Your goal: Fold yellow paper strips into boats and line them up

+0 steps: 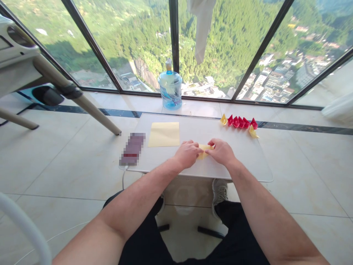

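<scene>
A small piece of folded yellow paper (203, 156) lies on the low white table (193, 129) between my hands. My left hand (188, 154) presses on its left side with the fingers closed together. Thumb and fingers of my right hand (220, 151) pinch its right edge. Parts of the paper are hidden under the fingertips. To the left lies a flat sheet of yellow paper (164, 134). At the table's far right, several red folded paper pieces (239, 122) stand in a row, with a yellow one (223, 119) at the left end and another yellow one (253, 132) in front.
A phone (132, 149), blurred out, rests at the table's left edge with a white cable (123, 178) hanging down. Behind the table a blue water jug (170, 90) stands by the window. A metal-legged piece of furniture (91, 110) is at the left. My shoe (220, 191) is under the table.
</scene>
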The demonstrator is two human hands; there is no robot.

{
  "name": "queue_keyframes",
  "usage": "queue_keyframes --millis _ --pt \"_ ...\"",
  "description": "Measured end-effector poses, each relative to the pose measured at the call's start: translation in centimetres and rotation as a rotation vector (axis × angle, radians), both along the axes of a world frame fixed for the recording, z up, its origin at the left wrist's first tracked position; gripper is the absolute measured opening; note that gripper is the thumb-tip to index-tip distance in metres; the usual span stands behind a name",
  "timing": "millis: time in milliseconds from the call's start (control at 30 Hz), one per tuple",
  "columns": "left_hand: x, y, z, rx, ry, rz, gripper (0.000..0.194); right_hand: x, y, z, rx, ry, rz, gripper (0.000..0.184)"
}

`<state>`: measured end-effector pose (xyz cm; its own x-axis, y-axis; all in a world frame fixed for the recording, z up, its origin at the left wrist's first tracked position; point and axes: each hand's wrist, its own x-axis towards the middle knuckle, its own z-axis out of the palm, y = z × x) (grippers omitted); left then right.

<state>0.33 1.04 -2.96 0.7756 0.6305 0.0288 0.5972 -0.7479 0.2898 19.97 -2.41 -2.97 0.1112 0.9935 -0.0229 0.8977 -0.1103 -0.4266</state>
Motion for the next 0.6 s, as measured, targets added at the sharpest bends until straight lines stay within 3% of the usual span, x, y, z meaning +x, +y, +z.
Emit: queue_keyframes --millis 200,600 --pt "0.2 1.4 0.1 0.018 -0.001 0.118 0.058 -0.9 0.1 0.8 -0.017 -0.191 0.193 0.032" --pt "0.2 1.6 0.0 0.012 0.063 0.105 0.046 -0.9 0.6 0.8 -0.060 -0.205 0.242 0.036"
